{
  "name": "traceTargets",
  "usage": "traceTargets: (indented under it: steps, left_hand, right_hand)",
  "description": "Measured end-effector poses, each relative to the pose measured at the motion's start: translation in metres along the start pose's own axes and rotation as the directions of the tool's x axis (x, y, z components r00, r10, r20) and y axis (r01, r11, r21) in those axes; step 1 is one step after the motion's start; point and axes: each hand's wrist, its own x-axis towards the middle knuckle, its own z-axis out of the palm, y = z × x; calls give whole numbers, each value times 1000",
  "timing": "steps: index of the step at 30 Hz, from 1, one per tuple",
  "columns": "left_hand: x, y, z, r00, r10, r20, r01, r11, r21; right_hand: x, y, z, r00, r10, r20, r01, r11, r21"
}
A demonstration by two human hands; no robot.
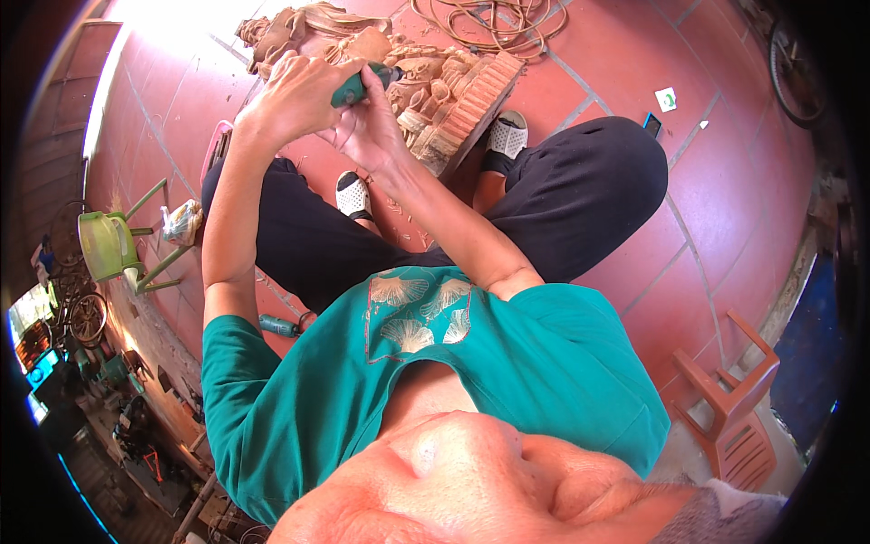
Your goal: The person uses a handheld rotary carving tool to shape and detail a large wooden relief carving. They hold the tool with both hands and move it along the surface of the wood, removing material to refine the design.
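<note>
A green handheld power tool, seemingly a grinder (350,91), is held in both hands, its dark tip pointing right over a carved wooden piece (435,86). My left hand (294,95) wraps around its body from the left. My right hand (370,131) grips it from below and nearer to me, with the thumb along its side. The carving lies on the floor beyond my feet, with a ridged, stepped edge on its right side. I cannot tell whether the tip touches the wood, and the hands hide part of the tool.
Orange cable (494,27) lies coiled beyond the carving. Another green tool (278,325) rests by my left side. A green stool (107,245) with a plastic bag (183,220) beside it stands left; a brown plastic chair (739,399) stands right. Wood shavings dot the red tiles (625,236).
</note>
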Motion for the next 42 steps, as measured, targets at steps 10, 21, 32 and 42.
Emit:
traceTargets:
  steps: [10,21,32,42]
  left_hand:
    - [14,-7,-6,997,71,-24,-69,996,55]
    - [29,-35,-1,996,88,25,-89,996,11]
    - [38,-46,1,991,38,127,-33,999,-39]
    - [44,-59,9,991,128,27,-125,986,-113]
  right_hand:
    - [14,-13,-4,998,13,63,-17,998,59]
    - [34,-17,-13,999,48,22,-51,985,163]
    - [37,-15,-9,1000,15,-24,-11,985,174]
    - [42,-16,-11,999,22,-38,-15,985,171]
